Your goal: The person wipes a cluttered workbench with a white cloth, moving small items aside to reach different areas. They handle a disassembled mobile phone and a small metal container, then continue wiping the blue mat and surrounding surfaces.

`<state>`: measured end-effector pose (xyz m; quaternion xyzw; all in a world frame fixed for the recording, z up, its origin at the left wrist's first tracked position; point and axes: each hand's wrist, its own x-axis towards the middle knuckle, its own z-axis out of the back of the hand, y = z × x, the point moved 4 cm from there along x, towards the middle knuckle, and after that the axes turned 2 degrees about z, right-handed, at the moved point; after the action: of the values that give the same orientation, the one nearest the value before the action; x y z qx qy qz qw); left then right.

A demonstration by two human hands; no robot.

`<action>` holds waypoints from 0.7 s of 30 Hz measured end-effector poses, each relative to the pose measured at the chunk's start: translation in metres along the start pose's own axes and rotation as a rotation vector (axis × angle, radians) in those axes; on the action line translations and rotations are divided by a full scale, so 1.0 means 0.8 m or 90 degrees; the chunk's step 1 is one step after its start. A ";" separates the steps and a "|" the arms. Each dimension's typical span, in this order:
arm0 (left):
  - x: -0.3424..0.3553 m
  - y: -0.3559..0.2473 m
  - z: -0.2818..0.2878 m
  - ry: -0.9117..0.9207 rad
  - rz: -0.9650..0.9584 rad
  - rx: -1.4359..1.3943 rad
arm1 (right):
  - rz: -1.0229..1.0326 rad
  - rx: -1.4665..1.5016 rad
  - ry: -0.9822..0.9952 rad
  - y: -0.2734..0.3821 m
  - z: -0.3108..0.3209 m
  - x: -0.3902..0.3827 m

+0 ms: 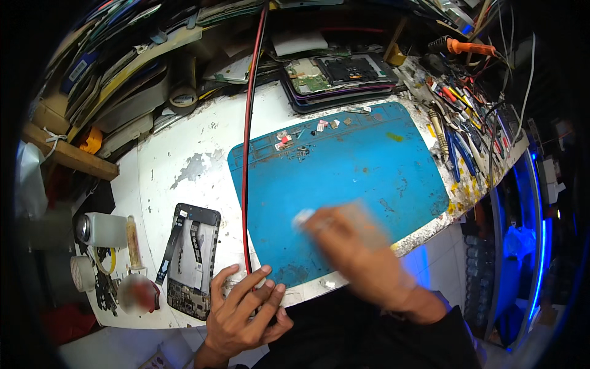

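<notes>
My right hand (353, 246), smeared by motion, is over the blue work mat (332, 184). Its fingers are closed on a small white wad (302, 218), perhaps tissue or cotton, low over or touching the mat. At the mat's near left corner my left hand (246, 313) rests with its fingers spread. A red-and-black cable (247, 154) runs down from above, and its lower end reaches these fingers; whether they touch it I cannot tell. Just left of that hand lies an opened phone (190, 258), with its circuit board and a black flex cable exposed.
Small chips and card pieces (284, 140) lie along the mat's far edge. Behind it are stacked opened tablets (338, 74). Pliers and screwdrivers (458, 129) crowd the right side. A white bottle (107, 229) and tape rolls stand at left, and a wooden bar (70, 150) juts in.
</notes>
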<state>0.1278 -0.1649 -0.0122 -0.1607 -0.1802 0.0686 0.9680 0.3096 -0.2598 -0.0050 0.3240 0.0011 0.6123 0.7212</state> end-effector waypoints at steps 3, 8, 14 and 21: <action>0.000 0.000 0.001 -0.002 -0.002 -0.007 | -0.169 -0.215 -0.096 -0.105 0.071 0.003; 0.000 -0.001 -0.001 -0.008 0.002 -0.003 | -0.136 -0.270 -0.129 -0.093 0.081 0.008; -0.001 0.001 0.000 -0.012 -0.003 -0.006 | 0.031 -0.040 -0.011 0.000 -0.010 0.009; -0.002 0.002 -0.001 -0.020 -0.012 -0.013 | -0.179 -0.245 -0.138 -0.112 0.085 0.026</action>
<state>0.1264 -0.1642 -0.0135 -0.1680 -0.1975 0.0602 0.9639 0.4209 -0.2762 0.0148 0.2413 -0.1475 0.4569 0.8434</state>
